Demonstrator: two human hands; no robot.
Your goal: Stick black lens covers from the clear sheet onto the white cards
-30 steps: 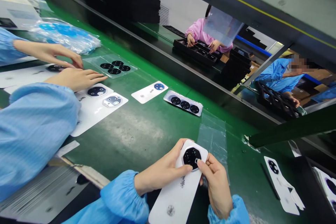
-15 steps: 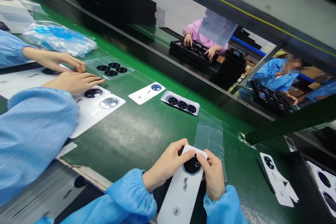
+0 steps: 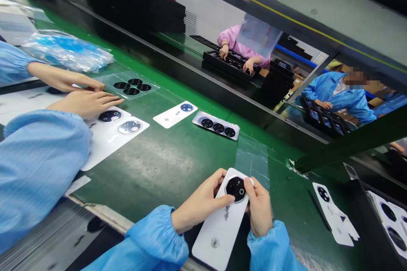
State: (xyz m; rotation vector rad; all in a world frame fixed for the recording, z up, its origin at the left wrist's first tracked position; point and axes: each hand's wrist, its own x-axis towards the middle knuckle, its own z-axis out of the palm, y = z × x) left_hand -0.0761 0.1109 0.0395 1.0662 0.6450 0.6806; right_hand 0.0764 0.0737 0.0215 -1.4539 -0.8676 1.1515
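I hold a white phone back cover over the near edge of the green belt. My left hand grips its left side, the thumb lying beside the black octagonal camera ring. My right hand grips the right side, with its thumb pressed on the ring's right edge. Both of my sleeves are blue.
A clear film sheet lies just beyond my hands. Farther out lie a strip of three black rings and a white cover. A co-worker's hands rest on white covers at left. More covers lie at right.
The cover has tilted so that the black ring shows fully between my thumbs. My right thumb has slid to the ring's right edge. The co-worker's hands have barely moved.
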